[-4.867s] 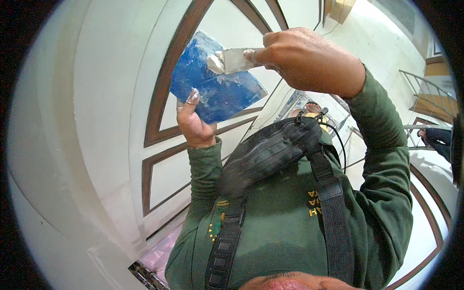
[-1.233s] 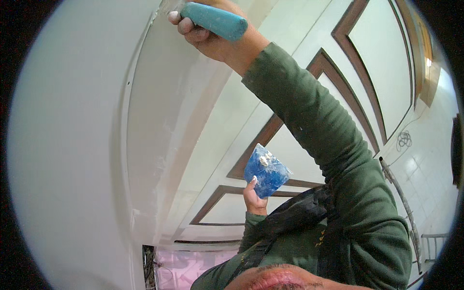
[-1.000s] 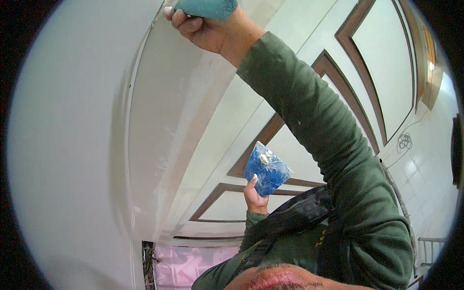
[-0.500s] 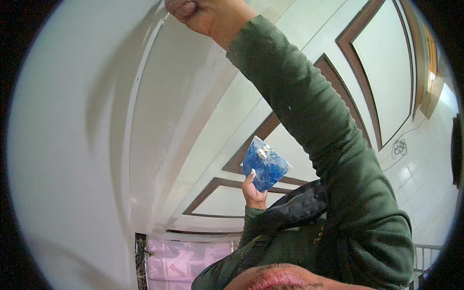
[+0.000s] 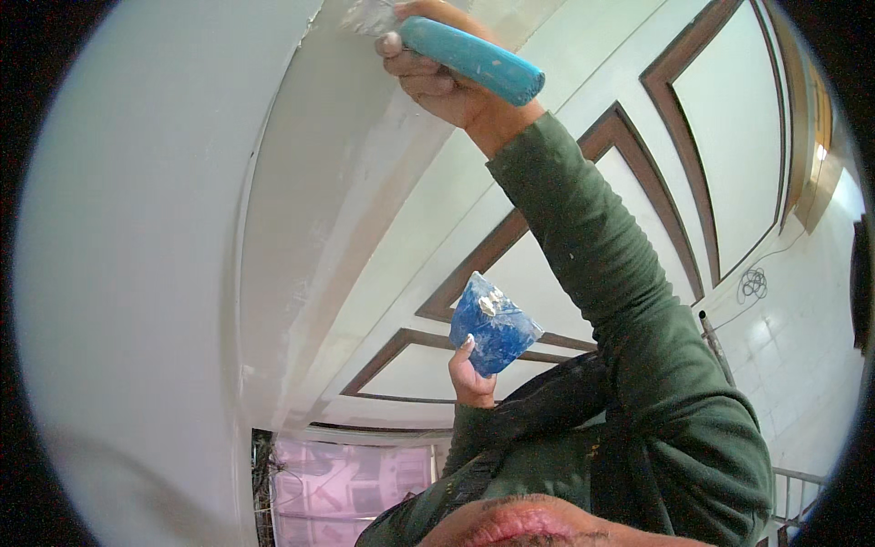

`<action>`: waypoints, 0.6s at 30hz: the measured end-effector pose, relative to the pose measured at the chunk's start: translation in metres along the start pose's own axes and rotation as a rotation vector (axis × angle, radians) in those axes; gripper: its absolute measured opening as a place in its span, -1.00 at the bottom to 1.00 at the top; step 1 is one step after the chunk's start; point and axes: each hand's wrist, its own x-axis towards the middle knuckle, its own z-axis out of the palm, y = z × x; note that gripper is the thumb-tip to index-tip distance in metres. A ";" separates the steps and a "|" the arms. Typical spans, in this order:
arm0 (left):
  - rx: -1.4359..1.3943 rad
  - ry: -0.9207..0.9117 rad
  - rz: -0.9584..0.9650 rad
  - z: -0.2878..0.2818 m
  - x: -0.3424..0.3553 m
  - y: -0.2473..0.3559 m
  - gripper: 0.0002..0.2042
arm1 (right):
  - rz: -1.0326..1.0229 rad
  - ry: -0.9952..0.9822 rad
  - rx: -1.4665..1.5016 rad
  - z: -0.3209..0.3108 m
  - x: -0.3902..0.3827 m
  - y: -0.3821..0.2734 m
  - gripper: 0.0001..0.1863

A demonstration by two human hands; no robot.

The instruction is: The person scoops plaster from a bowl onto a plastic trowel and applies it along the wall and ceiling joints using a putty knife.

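My right hand [image 5: 447, 88] is raised high and closed round the turquoise handle of a putty knife [image 5: 476, 59]. The knife's metal blade, smeared pale, lies at or very near the pale band of plaster [image 5: 319, 155] beside the white ceiling; actual contact is hard to make out. Lower down, my left hand [image 5: 474, 381] grips a scuffed blue flat plate [image 5: 501, 339], its thumb over the near edge. A small lump of whitish putty [image 5: 490, 303] sits on that plate. Green sleeves cover both my arms.
A smooth white surface [image 5: 128, 246] fills the left side. Beyond my arms are white panels framed by brown trim [image 5: 679, 128]. A coiled cable [image 5: 753, 284] lies on the pale tiled floor [image 5: 775, 365]. Pinkish sheeting [image 5: 355, 479] shows at the bottom, and a metal railing [image 5: 802, 488] lower right.
My right hand has come down and to the right, turning so that the putty knife's handle now shows. My left hand and the blue plate have shifted slightly lower and left.
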 end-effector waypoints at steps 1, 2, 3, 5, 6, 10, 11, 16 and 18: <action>-0.099 -0.026 -0.014 -0.002 0.003 -0.002 -0.66 | 0.031 0.012 0.031 0.001 0.003 0.005 -0.79; -0.200 -0.052 -0.027 -0.005 0.005 -0.003 -0.66 | 0.032 0.014 0.037 -0.001 0.008 0.010 -0.79; -0.198 -0.047 -0.028 -0.009 0.004 -0.002 -0.66 | -0.007 -0.091 0.043 -0.004 0.015 0.015 -0.81; -0.116 0.038 -0.033 -0.004 0.003 0.000 -0.66 | -0.047 -0.194 0.041 0.004 0.022 0.020 -0.82; -0.117 0.038 -0.037 -0.003 0.003 -0.001 -0.66 | -0.214 -0.085 -0.388 0.007 0.024 0.021 -0.83; -0.120 0.033 -0.040 -0.008 0.006 -0.003 -0.68 | -0.839 0.072 -1.461 0.021 0.029 0.031 -0.77; -0.109 0.043 -0.035 -0.011 0.007 -0.004 -0.69 | -1.008 0.107 -1.663 0.024 0.026 0.032 -0.76; -0.034 0.051 -0.038 -0.017 0.004 -0.003 -0.69 | -0.001 0.173 -0.438 0.033 -0.001 0.031 -0.70; -0.008 -0.011 0.002 -0.018 0.009 -0.008 -0.69 | -0.124 0.163 -0.514 0.030 -0.003 0.037 -0.65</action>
